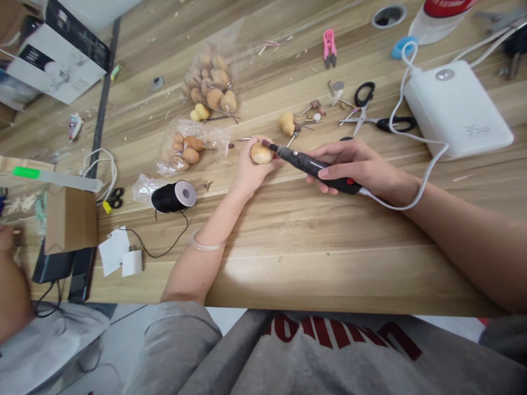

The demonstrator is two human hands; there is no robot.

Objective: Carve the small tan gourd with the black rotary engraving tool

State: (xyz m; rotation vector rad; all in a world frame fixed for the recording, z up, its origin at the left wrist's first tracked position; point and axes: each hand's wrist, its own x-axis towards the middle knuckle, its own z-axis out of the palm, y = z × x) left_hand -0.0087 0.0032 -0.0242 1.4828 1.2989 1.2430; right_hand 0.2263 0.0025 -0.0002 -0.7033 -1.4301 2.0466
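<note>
My left hand (252, 171) is closed around a small tan gourd (262, 154), whose rounded side faces up. In my right hand (349, 164) is a black rotary tool (307, 163), gripped along its body. The tool's brownish tip lies at the gourd's upper right; whether it touches the surface I cannot tell. A white cable (395, 207) runs from the tool's rear to a white power bank (459, 109) at the right. Just beyond my hands lies another yellowish gourd (286, 123), beside several small grinding bits (315, 107).
Two plastic bags of small gourds (214, 82) (181, 151) lie at the upper left. A black cord spool (168, 197) sits left of my forearm. Black-handled scissors (362, 109) lie open near the power bank, pink clippers (329, 48) farther back. Another person's arm (14, 291) shows at far left.
</note>
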